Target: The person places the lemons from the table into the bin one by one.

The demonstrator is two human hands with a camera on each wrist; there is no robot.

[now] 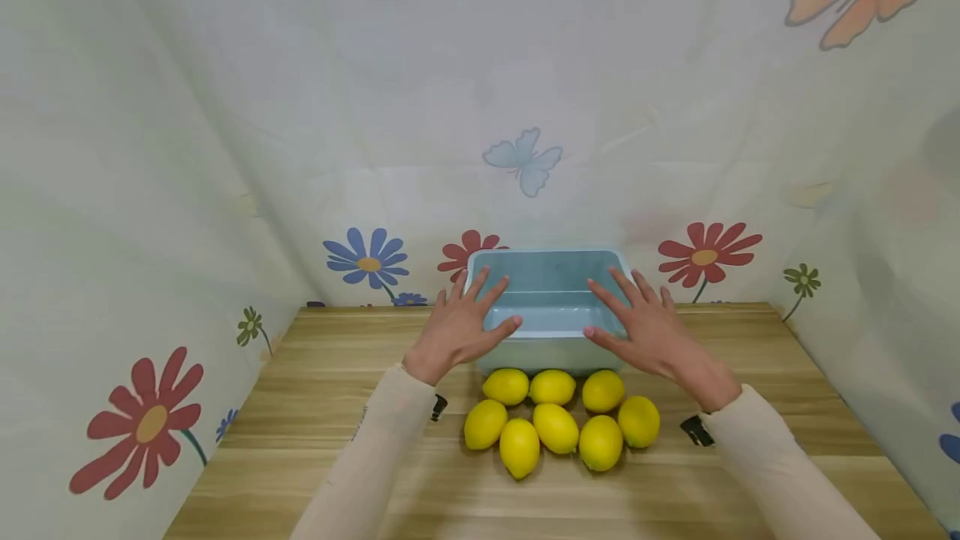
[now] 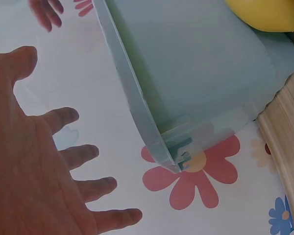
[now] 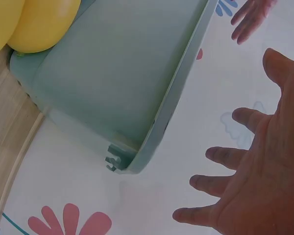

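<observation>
A light blue-green plastic bin point(image 1: 551, 352) stands at the back of the table, and its visible inside holds nothing. My left hand point(image 1: 467, 330) is spread over the bin's left side, fingers straight and apart. Over the right side my right hand point(image 1: 648, 330) is spread the same way. Both wrist views show a gap between the fingers and the bin's rim point(image 2: 130, 98), with nothing in either palm. Several yellow lemons point(image 1: 557, 428) lie in two loose rows right in front of the bin, between the two forearms.
The wood-grain table point(image 1: 360, 407) runs back to a pale cloth wall point(image 1: 420, 90) printed with flowers and butterflies. Cloth also hangs along the left and right sides. A black strap buckle point(image 1: 697, 430) shows at the right wrist.
</observation>
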